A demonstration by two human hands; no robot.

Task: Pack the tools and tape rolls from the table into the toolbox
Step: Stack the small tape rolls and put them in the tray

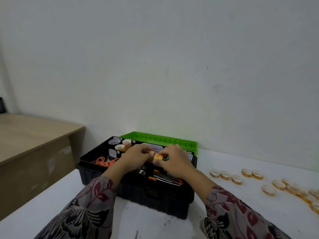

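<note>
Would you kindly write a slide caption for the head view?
Left hand and right hand pinch orange tape above the open toolbox; loose rolls lie on the table.

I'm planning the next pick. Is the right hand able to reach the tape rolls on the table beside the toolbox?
Likely, once it lets go: the right hand pinches an orange item with the left hand over the toolbox, but nothing stands between it and the loose tape rolls.

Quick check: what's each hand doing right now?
Left hand: pinching the tape rolls.
Right hand: gripping the same tape rolls.
</note>
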